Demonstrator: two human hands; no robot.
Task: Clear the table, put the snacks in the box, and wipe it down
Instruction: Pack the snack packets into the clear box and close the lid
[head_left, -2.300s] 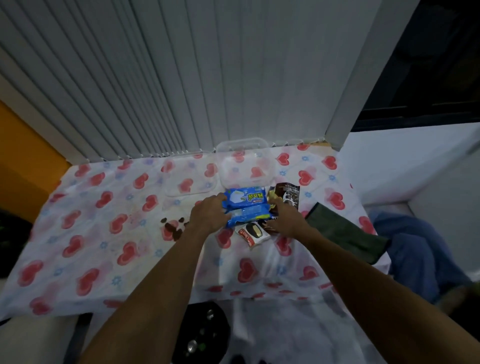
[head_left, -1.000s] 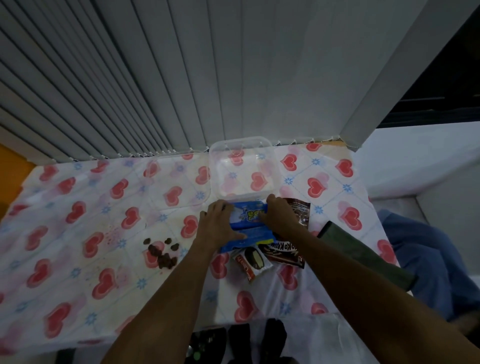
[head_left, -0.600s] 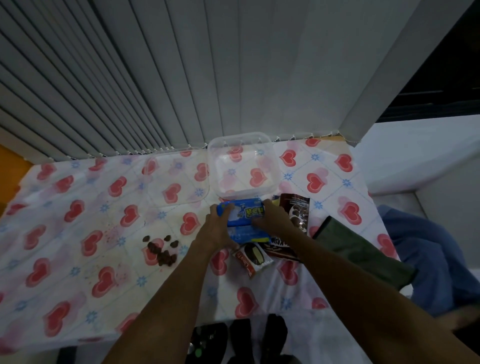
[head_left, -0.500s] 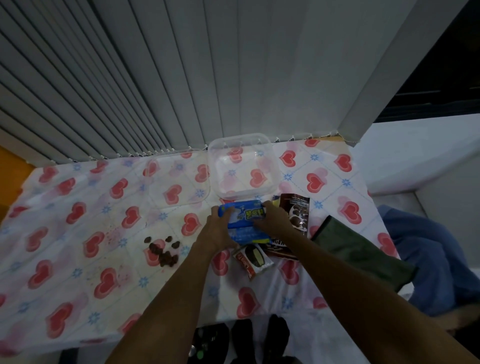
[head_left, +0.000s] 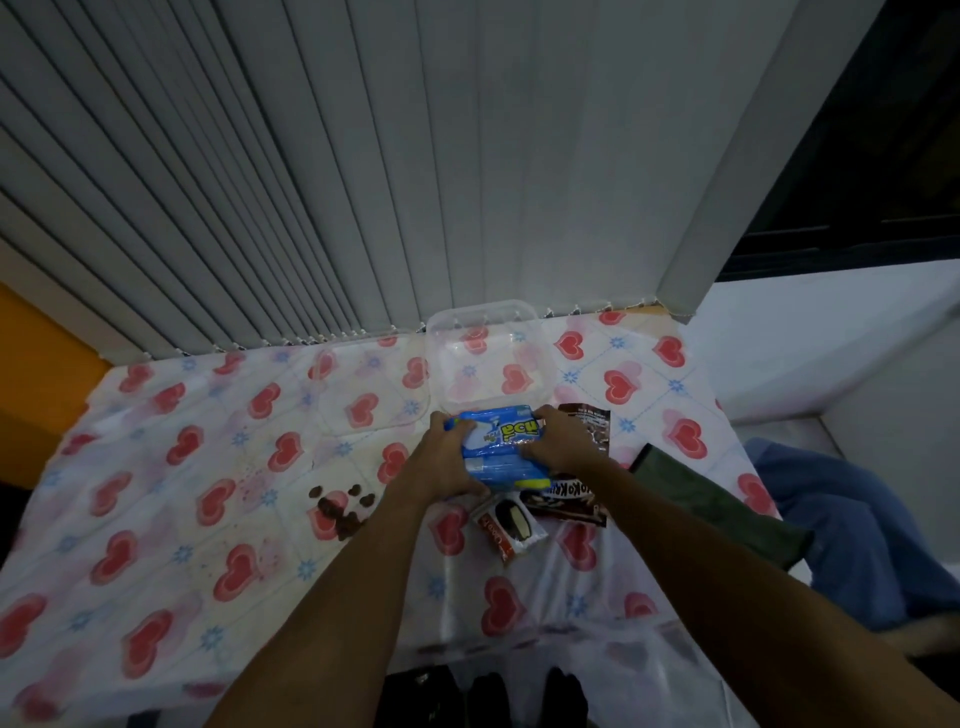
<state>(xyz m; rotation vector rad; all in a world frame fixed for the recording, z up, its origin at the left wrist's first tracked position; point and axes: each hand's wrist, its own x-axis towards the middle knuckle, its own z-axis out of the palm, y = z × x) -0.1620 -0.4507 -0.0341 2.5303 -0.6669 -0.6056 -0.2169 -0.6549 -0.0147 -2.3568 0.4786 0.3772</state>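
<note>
Packs (head_left: 501, 449) gripped just in front of box (head_left: 457, 353)
Left hand (head_left: 447, 460) and right hand (head_left: 560, 441) clasp them by their two ends. Light, slick and crinkly film, probably brittle inside: best held at both ends, evenly, with little squeeze.

One head-worn wide-angle view looks forward and down, close over the table (head_left: 156, 519).
</note>
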